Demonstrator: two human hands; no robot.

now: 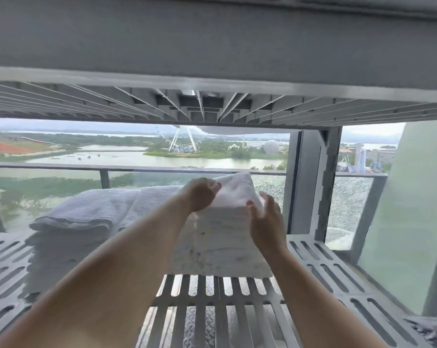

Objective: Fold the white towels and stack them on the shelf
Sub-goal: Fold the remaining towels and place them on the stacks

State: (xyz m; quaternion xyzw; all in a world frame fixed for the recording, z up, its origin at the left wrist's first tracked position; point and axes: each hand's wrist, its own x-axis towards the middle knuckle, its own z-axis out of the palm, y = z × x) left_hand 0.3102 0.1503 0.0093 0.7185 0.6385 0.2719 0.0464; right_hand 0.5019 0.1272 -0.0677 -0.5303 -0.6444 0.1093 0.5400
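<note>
the person's left hand (202,194) lies on the top towel (237,187) of a stack of folded white towels (225,247), with its fingers (216,187) curled over that towel's left edge and gripping it. the right hand (265,222) is held upright at the stack's right side, palm turned toward the towels, fingers (269,200) straight and slightly spread and holding nothing; whether it touches the cloth cannot be told. the stack stands toward the back of a grey slatted shelf (325,267), right of centre. a second pile of thicker white towels (87,214) sits just beside it on the left. another shelf's ribbed underside (212,106) hangs close overhead. behind the shelf a window (61,151) shows a balcony railing (137,168), water and a ferris wheel (181,139).
</note>
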